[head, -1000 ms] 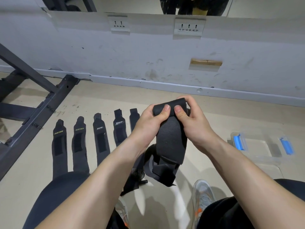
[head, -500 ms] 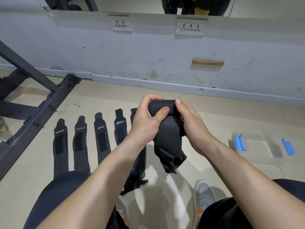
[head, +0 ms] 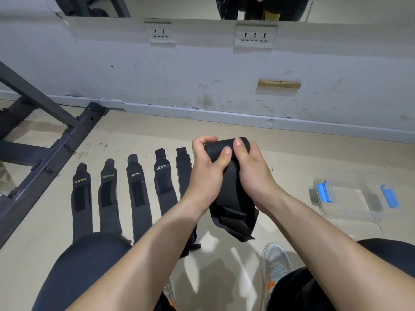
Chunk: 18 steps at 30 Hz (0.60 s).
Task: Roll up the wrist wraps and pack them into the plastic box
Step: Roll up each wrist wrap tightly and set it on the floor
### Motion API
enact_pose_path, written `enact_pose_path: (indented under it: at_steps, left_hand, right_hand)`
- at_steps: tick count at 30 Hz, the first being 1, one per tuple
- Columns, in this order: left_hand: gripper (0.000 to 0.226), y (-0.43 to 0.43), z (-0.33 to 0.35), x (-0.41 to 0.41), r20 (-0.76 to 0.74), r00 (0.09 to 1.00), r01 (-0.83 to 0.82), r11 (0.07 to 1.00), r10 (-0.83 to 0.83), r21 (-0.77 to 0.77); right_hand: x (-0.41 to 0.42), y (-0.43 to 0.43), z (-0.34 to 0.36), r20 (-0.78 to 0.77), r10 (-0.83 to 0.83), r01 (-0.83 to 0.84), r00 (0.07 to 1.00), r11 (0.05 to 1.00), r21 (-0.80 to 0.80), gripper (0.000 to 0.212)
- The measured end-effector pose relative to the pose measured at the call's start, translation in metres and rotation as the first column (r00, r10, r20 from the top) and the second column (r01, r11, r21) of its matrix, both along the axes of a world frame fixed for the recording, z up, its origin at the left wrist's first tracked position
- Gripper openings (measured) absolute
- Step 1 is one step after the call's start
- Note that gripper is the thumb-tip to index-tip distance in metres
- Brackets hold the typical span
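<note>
Looking down through the head camera, I have both hands raised over the floor (head: 292, 158) with one black wrist wrap (head: 231, 185) between them. The left hand (head: 206, 173) and right hand (head: 253, 176) meet at its top end. There the fingers (head: 225, 151) of both are curled tight around a short, thick roll (head: 224, 145), thumbs pressing on the near face. The unrolled tail (head: 233, 218) hangs limp below the wrists, creased and folded on itself.

From how it droops, I judge the fabric light, soft and slightly springy. It will give no resistance, but the roll should loosen the moment the pinch relaxes. The best hold is on the roll's two ends, thumbs on the outer turn, keeping the tail taut as it feeds in. A fastening patch probably sits near the tail's end, though I cannot make one out on this wrap.

Five more wraps (head: 137, 191) lie flat in a row on the floor to the left, well apart from the plastic box (head: 350, 215). The box sits open on the floor to the right, with blue clips, and I see nothing inside it. I judge this is the first wrap, partly rolled. A black metal frame (head: 45, 153) runs along the far left.
</note>
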State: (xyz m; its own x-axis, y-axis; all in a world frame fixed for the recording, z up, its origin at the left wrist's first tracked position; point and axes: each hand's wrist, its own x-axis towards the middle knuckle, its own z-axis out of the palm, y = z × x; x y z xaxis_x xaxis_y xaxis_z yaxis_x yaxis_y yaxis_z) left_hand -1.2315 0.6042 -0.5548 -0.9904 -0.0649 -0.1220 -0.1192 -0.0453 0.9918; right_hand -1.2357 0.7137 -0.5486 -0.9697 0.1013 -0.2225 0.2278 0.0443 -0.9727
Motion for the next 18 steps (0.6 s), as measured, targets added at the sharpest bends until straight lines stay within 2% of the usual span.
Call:
enact_pose_path:
  at_steps: [3,6,9,12,14,18]
  left_hand:
    - [0.047,-0.007,0.005,-0.009,0.176,0.984,-0.028,0.985,-0.002,0.168]
    - [0.063,-0.015,0.008,-0.015,0.276,0.960,0.013,0.992,-0.048,0.126]
    - [0.055,-0.013,0.006,-0.013,0.324,0.946,-0.021,0.993,-0.018,0.118]
    - [0.066,-0.012,0.005,-0.010,0.373,0.928,-0.071,0.981,-0.002,0.180]
    - [0.063,-0.011,0.004,-0.008,0.371,0.929,-0.074,0.976,-0.008,0.206]
    - [0.045,-0.012,0.000,-0.007,0.293,0.956,-0.060,0.995,0.033,0.082]
  right_hand:
    - [0.001,0.002,-0.003,-0.009,0.015,-0.015,1.000,1.000,-0.025,0.030]
    - [0.000,0.004,-0.005,-0.007,0.056,-0.056,0.998,0.997,-0.055,0.033]
    - [0.003,0.003,-0.006,-0.038,0.092,-0.093,0.995,0.995,-0.035,0.018]
    - [0.009,-0.002,-0.009,-0.088,0.137,-0.130,0.987,0.988,0.087,0.016]
    - [0.011,-0.004,-0.009,-0.109,0.177,-0.159,0.978,0.975,0.157,0.016]
    - [0.013,-0.003,-0.008,-0.073,0.224,-0.204,0.972,0.956,0.209,0.021]
